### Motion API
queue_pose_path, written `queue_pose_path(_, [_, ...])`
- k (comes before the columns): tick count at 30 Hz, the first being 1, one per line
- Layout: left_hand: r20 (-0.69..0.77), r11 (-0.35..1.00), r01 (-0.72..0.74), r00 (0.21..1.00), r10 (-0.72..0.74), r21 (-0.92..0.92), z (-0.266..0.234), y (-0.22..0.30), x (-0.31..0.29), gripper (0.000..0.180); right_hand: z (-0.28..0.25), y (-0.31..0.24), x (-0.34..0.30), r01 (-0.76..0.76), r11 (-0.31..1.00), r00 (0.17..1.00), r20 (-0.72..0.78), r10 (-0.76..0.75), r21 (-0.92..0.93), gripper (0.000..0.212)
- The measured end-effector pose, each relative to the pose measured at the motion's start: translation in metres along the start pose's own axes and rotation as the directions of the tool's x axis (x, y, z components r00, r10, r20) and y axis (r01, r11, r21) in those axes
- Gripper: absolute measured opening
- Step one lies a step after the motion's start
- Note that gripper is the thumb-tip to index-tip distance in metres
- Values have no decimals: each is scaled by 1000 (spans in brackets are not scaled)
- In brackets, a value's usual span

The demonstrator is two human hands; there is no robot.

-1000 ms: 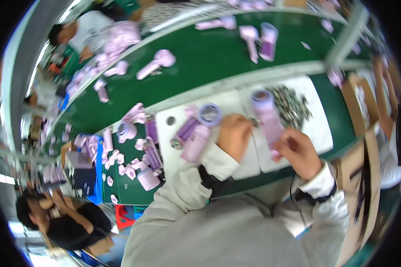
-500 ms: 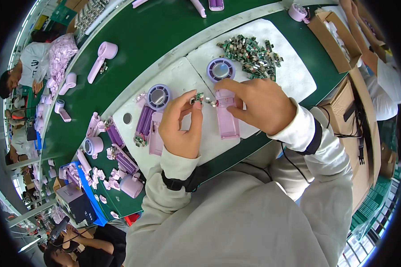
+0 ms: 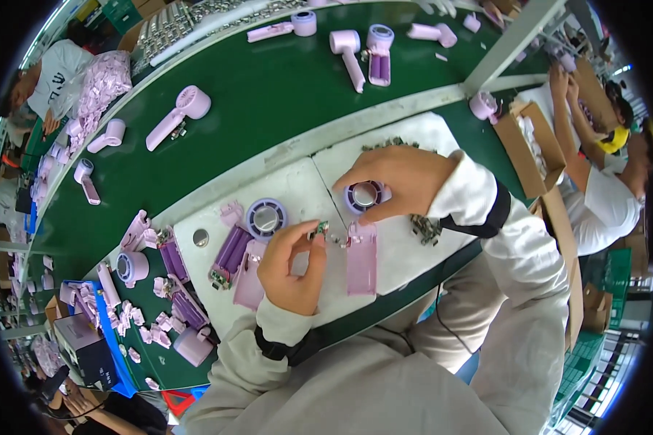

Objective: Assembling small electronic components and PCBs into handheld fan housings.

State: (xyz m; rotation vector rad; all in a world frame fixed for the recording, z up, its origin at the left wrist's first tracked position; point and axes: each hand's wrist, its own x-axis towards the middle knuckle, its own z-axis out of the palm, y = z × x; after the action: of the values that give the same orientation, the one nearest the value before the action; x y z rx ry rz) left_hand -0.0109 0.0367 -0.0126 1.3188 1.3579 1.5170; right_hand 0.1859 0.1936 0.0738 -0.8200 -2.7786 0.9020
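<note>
Between thumb and forefinger, my left hand (image 3: 292, 270) pinches a small green circuit board (image 3: 321, 228). My right hand (image 3: 408, 180) curls its fingers and thumb round the purple-rimmed fan head (image 3: 363, 196), whose centre is a silvery disc. Below that head lies an open pink handle shell (image 3: 362, 264); small metal parts sit by its upper left edge. A second fan head (image 3: 266, 219) rests left of my left hand, beside a handle half with purple battery cells (image 3: 232, 255) and another pink shell (image 3: 249, 279). My right hand hides much of the circuit board pile (image 3: 426, 230).
White foam sheets (image 3: 305, 185) cover the bench before me. A loose silver disc (image 3: 201, 238) lies at their left. Pink fan parts (image 3: 191, 348) crowd the left bench, with a blue tray (image 3: 117, 355) beyond. Assembled fans (image 3: 194, 102) lie on the green belt (image 3: 261, 94). A cardboard box (image 3: 533, 148) stands right.
The view has shifted, showing more of the belt. My right hand has gone from the pink shell to the fan head above it. My left hand still pinches the circuit board.
</note>
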Motion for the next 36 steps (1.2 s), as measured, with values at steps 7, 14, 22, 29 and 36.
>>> queue_pose_path(7, [-88,995,-71,993,77,66,-8,2,1,26,-37,106,100,-267,964,906,-337,256,16,60])
queue_pose_path(14, [-23,986,-104,994,107,127,-17,11,-1,25,-38,138,119,-770,614,564,-632,532,-171,54])
queue_pose_path(22, [4,992,-89,996,89,87,-12,9,-5,26,-54,132,65,-714,642,669,-541,510,-278,37])
queue_pose_path(29, [0,991,-116,993,116,66,-11,-2,-7,29,-4,1,0,-238,755,830,-532,-169,-611,17])
queue_pose_path(36, [58,999,-34,998,34,10,-11,4,-17,26,96,-90,-66,-157,768,956,-291,-40,-621,25])
